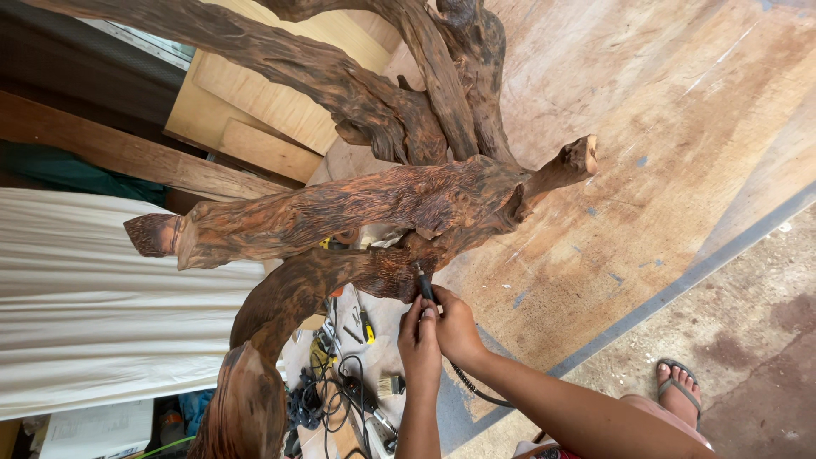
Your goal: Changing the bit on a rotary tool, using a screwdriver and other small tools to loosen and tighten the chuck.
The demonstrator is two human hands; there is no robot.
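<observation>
Hands, two: left grip [419, 336] and right grip [452, 327] pinching one rotary tool [425, 287] against one driftwood root [357, 212].

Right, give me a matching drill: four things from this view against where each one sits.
Things:
1 rotary tool
2 driftwood piece
3 sandalled foot
4 white cloth

Places:
A far left
B held in both hands against the wood
C lower right, on the floor
D centre, branching upward

Pairs: 1-B, 2-D, 3-C, 4-A
</observation>
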